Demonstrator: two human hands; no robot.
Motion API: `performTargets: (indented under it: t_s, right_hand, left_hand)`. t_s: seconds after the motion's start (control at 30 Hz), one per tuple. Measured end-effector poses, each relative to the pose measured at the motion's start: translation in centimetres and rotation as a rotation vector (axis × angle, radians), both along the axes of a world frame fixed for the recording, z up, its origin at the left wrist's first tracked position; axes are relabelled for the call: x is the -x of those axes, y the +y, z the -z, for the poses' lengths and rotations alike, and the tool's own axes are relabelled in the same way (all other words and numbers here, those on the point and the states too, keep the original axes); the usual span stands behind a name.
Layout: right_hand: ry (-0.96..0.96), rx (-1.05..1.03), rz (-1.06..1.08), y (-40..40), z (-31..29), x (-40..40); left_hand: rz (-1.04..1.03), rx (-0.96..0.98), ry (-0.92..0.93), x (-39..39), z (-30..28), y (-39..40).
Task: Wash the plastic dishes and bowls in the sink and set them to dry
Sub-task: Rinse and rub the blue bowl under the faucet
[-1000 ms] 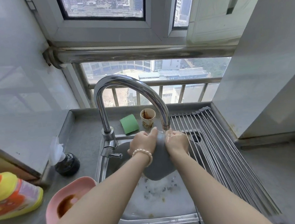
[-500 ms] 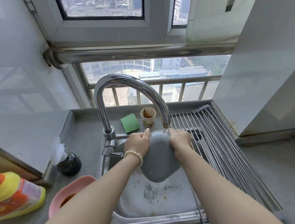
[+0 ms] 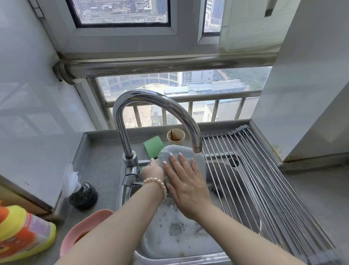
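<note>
A grey plastic dish [image 3: 199, 161] stands upright over the sink [image 3: 179, 261], just under the tap spout [image 3: 197, 149]. My left hand [image 3: 152, 172], with a pearl bracelet on the wrist, grips the dish's left edge. My right hand [image 3: 186, 182] lies flat against the dish's near face, fingers straight and spread. The sink basin below holds foamy, dirty water. A pink bowl [image 3: 81, 229] with brown residue sits on the counter left of the sink.
A roll-up metal drying rack [image 3: 256, 178] covers the sink's right side. Behind the tap stand a green sponge [image 3: 152, 145] and a stained paper cup [image 3: 175, 136]. A yellow detergent bottle [image 3: 18, 232] and a small dark pot [image 3: 83, 195] sit at left.
My right hand let go of the dish's right edge and moved onto its near face, palm flat. The dish rose closer to the spout.
</note>
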State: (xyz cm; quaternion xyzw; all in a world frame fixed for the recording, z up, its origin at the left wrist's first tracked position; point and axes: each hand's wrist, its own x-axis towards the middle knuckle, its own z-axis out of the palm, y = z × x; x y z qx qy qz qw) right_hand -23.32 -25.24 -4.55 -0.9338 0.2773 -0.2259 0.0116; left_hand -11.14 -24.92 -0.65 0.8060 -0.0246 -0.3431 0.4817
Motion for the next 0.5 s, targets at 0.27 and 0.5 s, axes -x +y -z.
performTargets:
  t_s: [0.27, 0.5]
  right_hand:
    - [-0.096, -0.629, 0.425, -2.4, -2.3, 0.1]
    - [-0.307, -1.014, 0.632, -6.0, -4.7, 0.2]
  left_hand:
    - [0.051, -0.056, -0.018, 0.6, 0.0, 0.6]
    - [0.145, -0.044, -0.072, 0.4, -0.7, 0.3]
